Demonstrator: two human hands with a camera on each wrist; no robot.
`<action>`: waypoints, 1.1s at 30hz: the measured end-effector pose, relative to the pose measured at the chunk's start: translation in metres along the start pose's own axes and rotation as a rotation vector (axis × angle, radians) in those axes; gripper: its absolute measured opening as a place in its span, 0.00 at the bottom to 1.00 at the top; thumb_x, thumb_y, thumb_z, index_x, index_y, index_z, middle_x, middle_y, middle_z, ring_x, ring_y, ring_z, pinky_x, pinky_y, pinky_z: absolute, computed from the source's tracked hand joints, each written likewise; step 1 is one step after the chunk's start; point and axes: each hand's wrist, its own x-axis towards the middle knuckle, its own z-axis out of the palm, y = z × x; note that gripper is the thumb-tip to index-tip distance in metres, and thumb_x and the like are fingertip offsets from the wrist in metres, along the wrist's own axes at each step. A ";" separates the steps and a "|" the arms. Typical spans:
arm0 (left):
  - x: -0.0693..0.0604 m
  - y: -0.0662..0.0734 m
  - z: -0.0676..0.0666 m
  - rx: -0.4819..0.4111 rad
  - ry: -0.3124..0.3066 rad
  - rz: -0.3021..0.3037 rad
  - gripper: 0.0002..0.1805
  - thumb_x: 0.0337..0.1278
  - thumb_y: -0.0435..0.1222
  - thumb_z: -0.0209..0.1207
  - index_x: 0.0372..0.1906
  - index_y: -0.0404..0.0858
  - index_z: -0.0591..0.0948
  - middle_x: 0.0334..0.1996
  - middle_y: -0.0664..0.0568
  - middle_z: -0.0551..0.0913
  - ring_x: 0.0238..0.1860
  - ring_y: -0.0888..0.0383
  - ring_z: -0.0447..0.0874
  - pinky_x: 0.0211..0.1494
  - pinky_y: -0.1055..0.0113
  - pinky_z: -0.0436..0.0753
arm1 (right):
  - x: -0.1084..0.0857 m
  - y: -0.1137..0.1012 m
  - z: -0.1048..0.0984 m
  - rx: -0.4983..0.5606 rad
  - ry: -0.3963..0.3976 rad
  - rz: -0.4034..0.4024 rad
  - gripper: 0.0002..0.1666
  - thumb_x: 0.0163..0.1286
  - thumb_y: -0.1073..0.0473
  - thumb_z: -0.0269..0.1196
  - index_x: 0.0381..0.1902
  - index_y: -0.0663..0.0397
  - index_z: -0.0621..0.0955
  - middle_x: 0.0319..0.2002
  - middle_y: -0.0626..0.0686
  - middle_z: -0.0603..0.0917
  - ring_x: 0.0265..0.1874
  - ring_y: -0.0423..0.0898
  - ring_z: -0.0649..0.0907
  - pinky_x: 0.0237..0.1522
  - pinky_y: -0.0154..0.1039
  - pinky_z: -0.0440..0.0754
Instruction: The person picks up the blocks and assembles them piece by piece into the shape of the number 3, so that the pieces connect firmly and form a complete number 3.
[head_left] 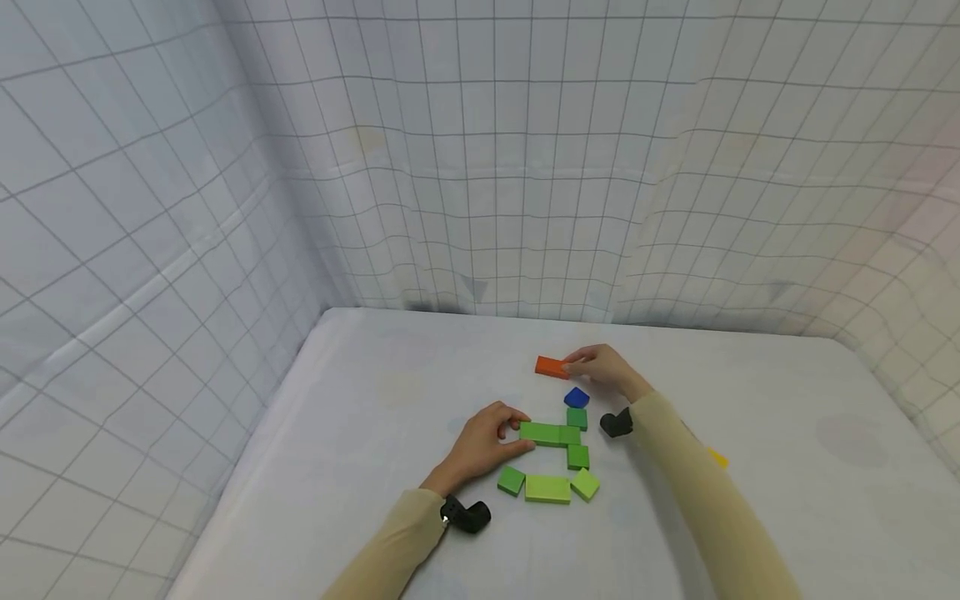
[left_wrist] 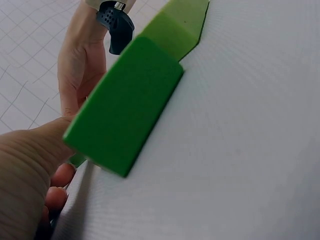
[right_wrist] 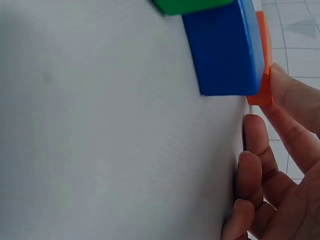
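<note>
My left hand (head_left: 480, 443) pinches the left end of a long green block (head_left: 538, 433), thumb on the near side and fingers on the far side. This block abuts a small green block (head_left: 569, 436) on its right. Farther back, my right hand (head_left: 603, 367) pinches the right end of an orange-red block (head_left: 551, 367) between thumb and finger. In the right wrist view, a blue block (right_wrist: 222, 55) partly covers the orange-red one. Close to the left wrist camera stands a green square block (left_wrist: 125, 107), which hides part of the left hand's grip.
Darker green (head_left: 577, 418) and green (head_left: 577, 457) blocks lie above and below the small one. A lime rectangle (head_left: 547, 489) and a tilted lime square (head_left: 585, 484) lie nearer. A yellow piece (head_left: 717, 457) shows beside the right sleeve. Gridded cloth (head_left: 480, 167) surrounds the white table (head_left: 375, 392).
</note>
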 end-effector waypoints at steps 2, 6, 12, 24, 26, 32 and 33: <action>0.000 0.000 0.000 0.004 0.001 -0.003 0.20 0.52 0.49 0.67 0.48 0.45 0.82 0.33 0.61 0.73 0.29 0.65 0.67 0.33 0.70 0.68 | -0.001 0.000 0.001 -0.012 -0.010 -0.011 0.20 0.65 0.48 0.64 0.51 0.51 0.83 0.49 0.54 0.79 0.41 0.50 0.73 0.44 0.42 0.72; 0.001 -0.001 -0.001 0.017 -0.004 -0.003 0.20 0.53 0.50 0.66 0.49 0.46 0.82 0.34 0.61 0.73 0.29 0.65 0.67 0.33 0.71 0.68 | -0.005 0.000 0.002 -0.030 -0.028 -0.032 0.21 0.66 0.46 0.62 0.52 0.50 0.82 0.52 0.56 0.78 0.47 0.53 0.73 0.51 0.49 0.69; 0.002 -0.001 -0.001 0.015 -0.006 -0.006 0.21 0.52 0.50 0.66 0.49 0.45 0.82 0.33 0.62 0.72 0.29 0.65 0.67 0.32 0.71 0.68 | -0.009 0.003 0.004 -0.050 -0.064 -0.098 0.21 0.66 0.47 0.62 0.52 0.51 0.82 0.51 0.56 0.79 0.52 0.54 0.73 0.57 0.56 0.64; 0.001 -0.005 0.003 0.014 0.009 0.007 0.21 0.52 0.50 0.67 0.49 0.46 0.81 0.34 0.63 0.73 0.29 0.65 0.67 0.33 0.71 0.69 | -0.010 0.010 0.003 -0.079 -0.119 -0.290 0.15 0.67 0.54 0.63 0.46 0.57 0.85 0.47 0.53 0.82 0.50 0.53 0.73 0.55 0.55 0.64; 0.001 -0.005 0.004 0.013 0.009 0.010 0.21 0.52 0.50 0.67 0.49 0.46 0.81 0.34 0.63 0.73 0.29 0.65 0.67 0.33 0.71 0.69 | -0.011 0.010 0.002 -0.078 -0.128 -0.318 0.16 0.67 0.54 0.63 0.46 0.59 0.85 0.47 0.54 0.82 0.49 0.53 0.73 0.54 0.56 0.64; 0.000 -0.006 0.004 0.017 0.010 0.012 0.21 0.52 0.51 0.67 0.49 0.46 0.81 0.34 0.63 0.74 0.29 0.65 0.68 0.33 0.71 0.69 | -0.010 0.014 0.002 -0.076 -0.138 -0.360 0.15 0.67 0.55 0.62 0.45 0.59 0.85 0.45 0.53 0.83 0.47 0.52 0.73 0.53 0.55 0.64; 0.000 -0.005 0.004 0.015 0.010 0.013 0.21 0.52 0.51 0.67 0.49 0.46 0.81 0.34 0.63 0.74 0.29 0.65 0.68 0.33 0.71 0.69 | -0.010 0.015 0.002 -0.080 -0.137 -0.370 0.15 0.67 0.54 0.62 0.45 0.59 0.85 0.44 0.53 0.83 0.47 0.52 0.73 0.52 0.55 0.65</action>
